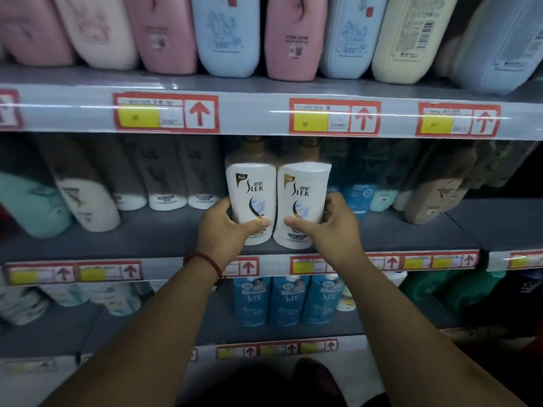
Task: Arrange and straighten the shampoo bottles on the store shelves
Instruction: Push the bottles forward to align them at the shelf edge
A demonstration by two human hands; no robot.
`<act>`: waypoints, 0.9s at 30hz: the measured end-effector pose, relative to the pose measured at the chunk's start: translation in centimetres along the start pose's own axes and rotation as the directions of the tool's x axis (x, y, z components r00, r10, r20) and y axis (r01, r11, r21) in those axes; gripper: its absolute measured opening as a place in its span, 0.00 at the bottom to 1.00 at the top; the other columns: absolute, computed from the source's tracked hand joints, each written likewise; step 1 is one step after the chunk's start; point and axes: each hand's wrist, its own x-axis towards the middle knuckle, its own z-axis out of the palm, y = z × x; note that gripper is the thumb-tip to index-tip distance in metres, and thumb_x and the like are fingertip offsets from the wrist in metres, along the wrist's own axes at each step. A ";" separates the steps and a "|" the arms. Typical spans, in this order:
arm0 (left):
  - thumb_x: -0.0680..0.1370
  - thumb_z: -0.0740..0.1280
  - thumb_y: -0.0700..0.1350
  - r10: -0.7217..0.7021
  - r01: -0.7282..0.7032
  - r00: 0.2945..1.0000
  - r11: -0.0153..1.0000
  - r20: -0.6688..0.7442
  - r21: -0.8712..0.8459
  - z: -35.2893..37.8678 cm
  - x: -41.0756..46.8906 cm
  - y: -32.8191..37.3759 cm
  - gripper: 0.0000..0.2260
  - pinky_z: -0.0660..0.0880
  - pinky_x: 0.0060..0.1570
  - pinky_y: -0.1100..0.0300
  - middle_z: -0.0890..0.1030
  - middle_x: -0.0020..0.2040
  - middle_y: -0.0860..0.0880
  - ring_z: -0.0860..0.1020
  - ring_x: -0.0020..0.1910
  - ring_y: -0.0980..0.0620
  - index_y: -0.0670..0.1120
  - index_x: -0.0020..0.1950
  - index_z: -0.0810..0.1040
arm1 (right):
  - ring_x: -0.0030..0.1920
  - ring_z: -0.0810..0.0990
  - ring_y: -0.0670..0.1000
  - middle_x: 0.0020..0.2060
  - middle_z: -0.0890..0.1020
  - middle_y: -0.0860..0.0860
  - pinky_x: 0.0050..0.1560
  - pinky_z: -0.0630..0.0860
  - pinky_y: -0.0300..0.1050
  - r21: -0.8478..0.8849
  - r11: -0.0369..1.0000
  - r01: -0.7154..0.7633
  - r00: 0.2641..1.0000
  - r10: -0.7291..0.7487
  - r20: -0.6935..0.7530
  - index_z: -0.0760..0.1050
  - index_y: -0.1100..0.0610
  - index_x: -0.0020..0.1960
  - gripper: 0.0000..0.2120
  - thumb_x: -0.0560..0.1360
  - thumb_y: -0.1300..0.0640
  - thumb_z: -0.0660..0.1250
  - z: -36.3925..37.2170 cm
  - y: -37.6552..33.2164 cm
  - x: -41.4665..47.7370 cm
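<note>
While both hands are busy on the middle shelf (141, 239), the job looks only partly done. The left hand (226, 230) grips the left white bottle (249, 189), thumb across its label and fingers curled round its outer side. The right hand (326, 230) holds the right white bottle (302, 195) the same way from the other side. The two bottles stand upright, touching each other, labels outward and close to the shelf's front edge. Whether their bases rest on the shelf or hang just above it I cannot tell. This pair seems all but settled, needing at most a small squaring-up before the hands let go. More remains around them. To the left, the grey-and-white bottles (167, 198) sit well back, while a teal bottle (32, 207) and its white neighbour (88, 201) stand further forward, so that line is uneven. To the right, the blue bottles (358, 195) and a brown bottle (435, 198) are also staggered in depth. Below, three blue-labelled bottles (286, 301) already face out in a tidy row. On the top shelf the large pastel bottles (291, 36) are packed side by side, though some seem to show back labels; blur keeps that uncertain.
</note>
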 end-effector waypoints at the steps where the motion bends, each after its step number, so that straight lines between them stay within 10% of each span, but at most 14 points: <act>1: 0.64 0.83 0.46 -0.009 0.009 1.000 1.000 -0.016 0.000 -1.1 0.2 -0.3 0.22 0.83 0.46 0.58 0.86 0.49 0.56 0.84 0.48 0.57 0.50 0.56 0.82 | 0.49 0.82 0.42 0.50 0.82 0.42 0.50 0.83 0.46 0.001 1.000 0.007 1.000 -0.007 0.014 0.73 0.50 0.57 0.29 0.63 0.51 0.83 1.2 -0.4 -0.1; 15: 0.65 0.83 0.41 0.006 -0.009 0.991 1.000 -0.134 -0.018 -13.6 3.4 -4.7 0.29 0.82 0.52 0.57 0.84 0.52 0.57 0.83 0.51 0.60 0.46 0.62 0.76 | 0.46 0.79 0.37 0.47 0.80 0.39 0.38 0.77 0.30 -0.006 0.996 0.085 0.991 -0.084 0.109 0.71 0.51 0.57 0.26 0.66 0.51 0.81 12.6 -3.5 0.1; 27: 0.68 0.81 0.43 0.065 -0.066 0.987 0.998 -0.144 -0.001 -15.6 4.1 -5.7 0.26 0.81 0.50 0.64 0.85 0.55 0.53 0.83 0.52 0.59 0.46 0.64 0.78 | 0.49 0.79 0.45 0.51 0.79 0.43 0.50 0.78 0.44 -0.188 0.975 0.116 0.990 -0.098 0.100 0.71 0.49 0.58 0.24 0.70 0.42 0.76 15.3 -4.3 0.2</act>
